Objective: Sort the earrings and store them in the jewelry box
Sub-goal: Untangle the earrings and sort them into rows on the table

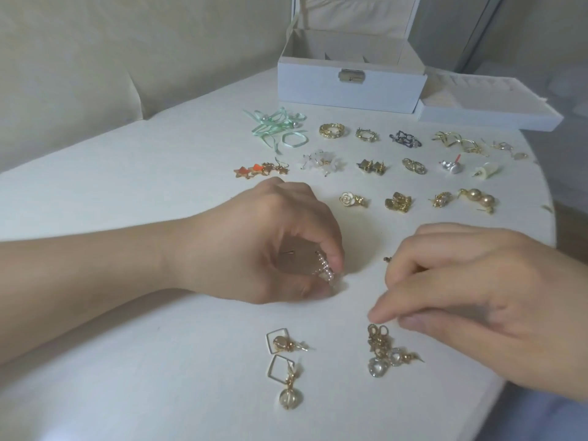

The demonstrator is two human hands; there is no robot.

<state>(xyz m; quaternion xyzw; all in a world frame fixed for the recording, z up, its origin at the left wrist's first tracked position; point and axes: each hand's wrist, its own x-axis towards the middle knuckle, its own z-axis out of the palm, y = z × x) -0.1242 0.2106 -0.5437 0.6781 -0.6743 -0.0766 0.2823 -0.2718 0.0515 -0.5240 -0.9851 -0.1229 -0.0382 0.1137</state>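
My left hand (pixel 273 243) rests on the white table (pixel 127 192), fingers closed on a pearl earring (pixel 102 271) whose pin shows under the palm. My right hand (pixel 471 291) hovers over a tangle of gold and crystal earrings (pixel 385 348), fingertips just touching its top; a small dark piece (pixel 387 259) pokes out by its index finger. Two square-hoop earrings (pixel 283 361) lie near the front. Several earring pairs lie in rows farther back, such as a white rose pair (pixel 351 198). The white jewelry box (pixel 350 81) stands open at the back.
The box's removed tray (pixel 490 113) lies to the right of it. A mint-green ribbon pair (pixel 276 128) lies at the left end of the rows. The round table's edge curves along the right side. A pale sofa stands behind.
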